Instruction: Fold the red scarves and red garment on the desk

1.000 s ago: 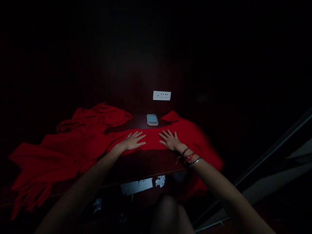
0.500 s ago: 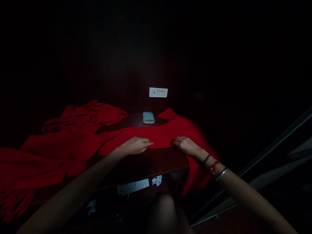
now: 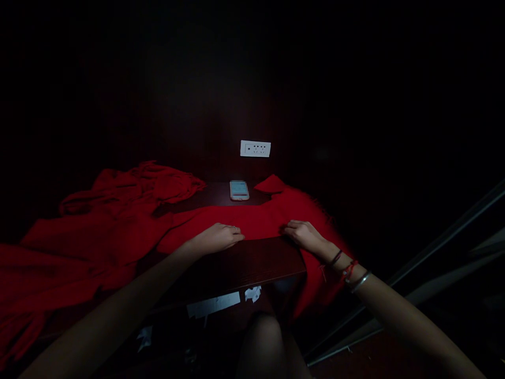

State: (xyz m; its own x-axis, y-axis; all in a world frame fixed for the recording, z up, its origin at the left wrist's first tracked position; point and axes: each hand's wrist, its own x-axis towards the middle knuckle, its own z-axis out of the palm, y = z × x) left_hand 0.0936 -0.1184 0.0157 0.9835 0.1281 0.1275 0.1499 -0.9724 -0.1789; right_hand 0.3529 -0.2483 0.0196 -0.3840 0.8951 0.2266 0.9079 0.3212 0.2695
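Note:
A large red fringed shawl (image 3: 118, 231) lies spread over a dark wooden table (image 3: 244, 263) in a dim room. My left hand (image 3: 219, 237) rests on the shawl's near edge with its fingers curled over the cloth; a ring shows on one finger. My right hand (image 3: 303, 234) also sits at that edge, its fingers bent and pinching the red cloth. Bracelets circle my right wrist. The two hands are about a hand's width apart.
A phone (image 3: 239, 190) lies face up at the back of the table. A white wall socket (image 3: 255, 148) is above it. White paper scraps (image 3: 215, 304) show under the table's front edge. My knee (image 3: 264, 342) is below. A pale rail (image 3: 434, 273) runs on the right.
Both hands lay flat with spread fingers on the shawl a second ago. They have since slid back to its near edge and curled onto the cloth.

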